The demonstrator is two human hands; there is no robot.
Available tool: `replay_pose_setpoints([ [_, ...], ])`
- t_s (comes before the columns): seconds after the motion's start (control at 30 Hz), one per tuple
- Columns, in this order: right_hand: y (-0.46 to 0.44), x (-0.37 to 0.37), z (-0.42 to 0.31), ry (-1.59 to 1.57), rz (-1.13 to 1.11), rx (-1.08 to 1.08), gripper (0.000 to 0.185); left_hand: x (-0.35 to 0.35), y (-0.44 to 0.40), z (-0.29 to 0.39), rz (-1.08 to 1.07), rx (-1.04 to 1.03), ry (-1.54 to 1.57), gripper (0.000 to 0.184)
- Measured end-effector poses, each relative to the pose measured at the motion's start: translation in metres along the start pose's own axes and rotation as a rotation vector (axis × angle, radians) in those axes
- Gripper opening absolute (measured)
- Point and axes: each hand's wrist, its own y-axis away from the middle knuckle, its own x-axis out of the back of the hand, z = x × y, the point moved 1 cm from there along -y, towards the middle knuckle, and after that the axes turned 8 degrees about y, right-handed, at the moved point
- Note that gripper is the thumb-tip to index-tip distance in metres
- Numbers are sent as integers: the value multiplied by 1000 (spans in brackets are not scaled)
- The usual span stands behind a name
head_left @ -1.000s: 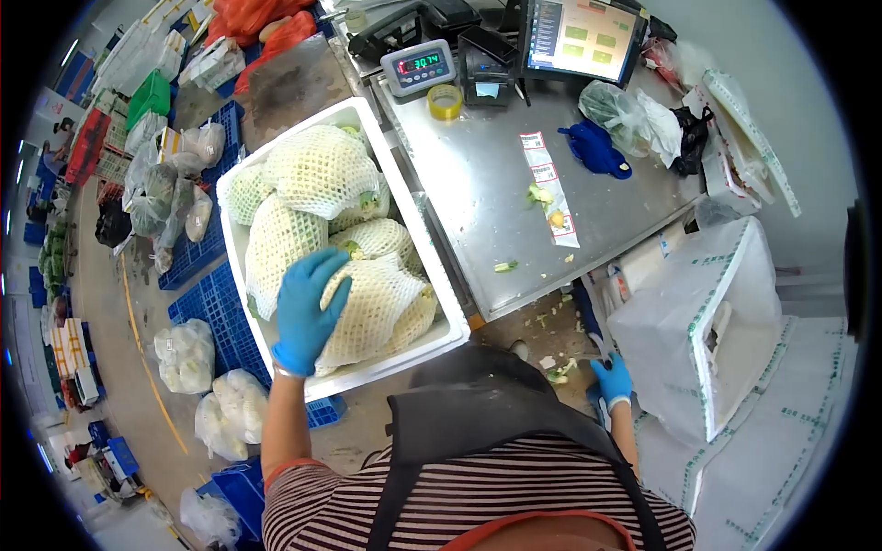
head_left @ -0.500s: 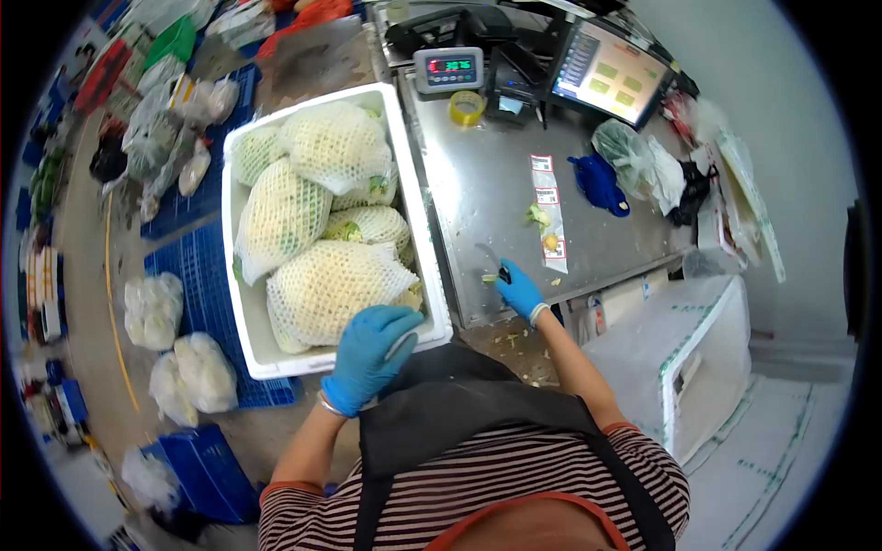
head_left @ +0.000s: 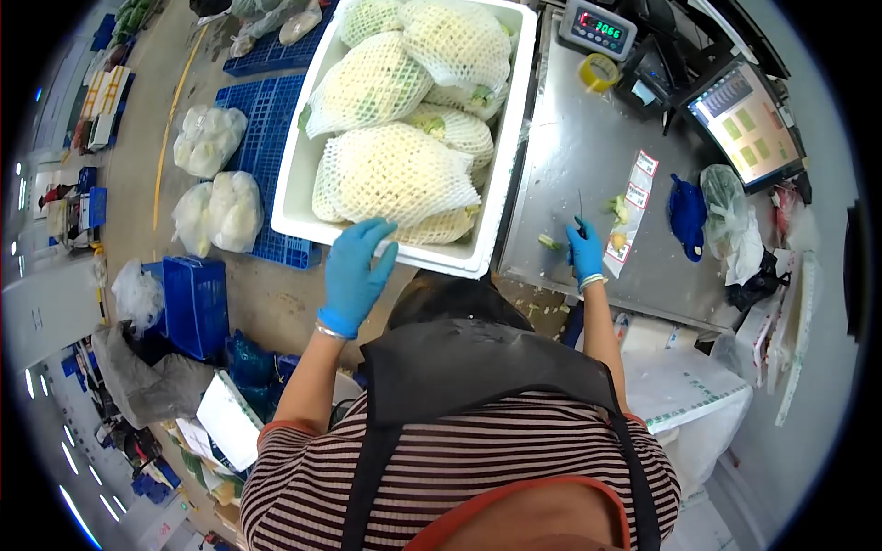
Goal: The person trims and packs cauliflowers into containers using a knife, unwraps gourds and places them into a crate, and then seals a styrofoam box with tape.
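Observation:
My left hand [head_left: 356,277], in a blue glove, is open at the near rim of a white foam box [head_left: 287,188]. Its spread fingertips reach over the rim toward a cauliflower in a white foam net [head_left: 397,174]; whether they touch it I cannot tell. Several more netted cauliflowers, such as one at the far side [head_left: 457,41], fill the box. Low over the steel table [head_left: 556,138], my right hand [head_left: 586,253], also gloved, is closed around a small knife [head_left: 580,204], its thin blade pointing away from me. Beside that hand lies a green trimming [head_left: 548,241].
Cauliflower scraps [head_left: 619,211] lie on a label strip [head_left: 638,197]. Farther back stand a lit scale display [head_left: 599,29], a yellow tape roll [head_left: 599,72] and a touchscreen [head_left: 746,124]. A blue cloth [head_left: 686,217] lies right. Blue pallets [head_left: 262,138] and bagged produce [head_left: 209,140] are on the left floor.
The view has swung, so the box and table appear higher and further right. My left hand is more spread at the box rim. My right hand still holds the knife. The scale reading has changed slightly.

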Motion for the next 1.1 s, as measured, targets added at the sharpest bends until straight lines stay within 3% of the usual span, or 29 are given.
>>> replay_pose_setpoints([
  [0.13, 44, -4, -24, -48, -54, 24, 39, 3, -8, -2, 20, -32, -38, 27],
  [0.27, 113, 0, -37, -1, 77, -8, 42, -12, -17, -2, -88, -113, 81, 29],
  [0.37, 185, 16, -45, 152, 315, 31, 42, -42, -36, 14, -236, -168, 287, 32],
  [0.4, 205, 24, -37, 222, 423, 90, 42, -58, -44, 20, -260, -278, 335, 35],
  [0.47, 259, 44, -40, 169, 562, -41, 41, -84, -59, 45, -385, -396, 340, 36],
  [0.63, 384, 115, -4, -272, 855, -279, 33, -141, -66, 171, -617, -785, 436, 39],
  [0.7, 435, 152, 36, -472, 1091, -260, 24, -161, -42, 244, -797, -849, 504, 37],
  [0.77, 486, 193, 81, -431, 1371, -169, 17, -187, -4, 317, -1000, -936, 554, 34],
  [0.87, 551, 263, 129, -498, 1523, 55, 36, -236, 79, 434, -1344, -1079, 575, 33],
  [0.93, 578, 310, 164, -467, 1586, 11, 36, -288, 139, 501, -1527, -1082, 498, 32],
  [1.0, 591, 347, 206, -569, 1591, 0, 33, -366, 200, 555, -1607, -1290, 588, 30],
  [1.1, 597, 384, 243, -779, 1587, -10, 30, -515, 290, 608, -1692, -1216, 440, 26],
])
